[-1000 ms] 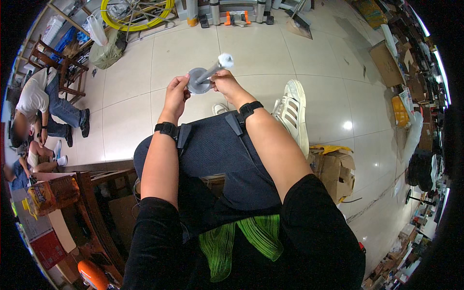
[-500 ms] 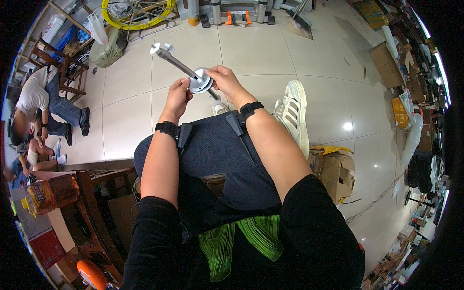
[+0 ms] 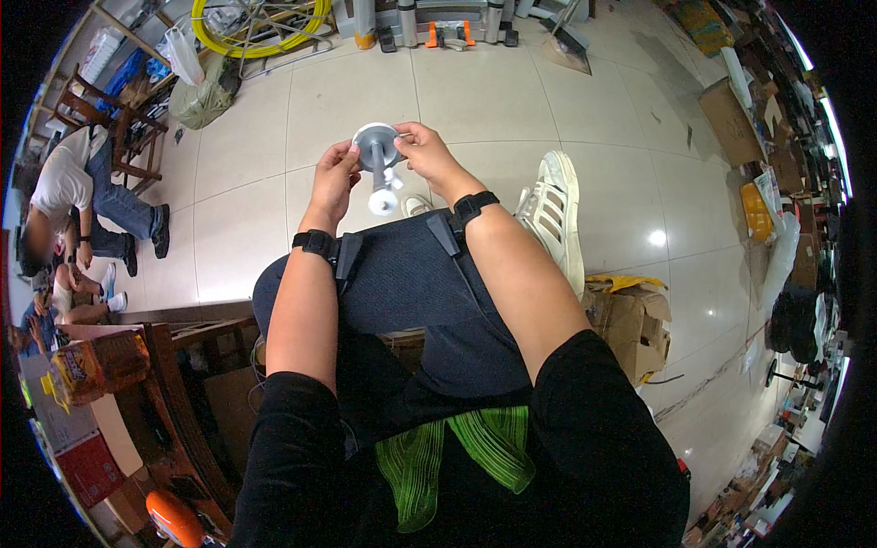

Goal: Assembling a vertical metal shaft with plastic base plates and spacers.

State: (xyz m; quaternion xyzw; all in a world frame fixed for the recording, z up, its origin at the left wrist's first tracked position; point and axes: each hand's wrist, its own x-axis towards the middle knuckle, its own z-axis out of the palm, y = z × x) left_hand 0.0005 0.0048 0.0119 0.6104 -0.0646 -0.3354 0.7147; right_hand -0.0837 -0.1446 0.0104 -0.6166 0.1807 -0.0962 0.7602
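A grey mounting bracket [image 3: 377, 157] with a round plate and a short pole is held up in front of my knees. Its pole points back toward me and ends in a white round tip [image 3: 383, 202], with a small white knob at the side. My left hand [image 3: 335, 178] pinches the plate's left rim between thumb and fingers. On the opposite rim, my right hand [image 3: 427, 157] is closed in the same way. Each wrist wears a black strap [image 3: 475, 207] with a dark device on it.
A torn cardboard box [image 3: 630, 329] stands right of my legs. On the left, a wooden bench [image 3: 178, 411] bears a bottle of amber liquid [image 3: 100, 365]. Another person [image 3: 96, 192] sits farther left. Beyond lie a yellow cable reel [image 3: 260, 46] and a dustpan [image 3: 568, 53].
The bracket has been turned over: its pole pointed away to the upper left and now points down toward me. Both hands stay on the plate, nearly in place.
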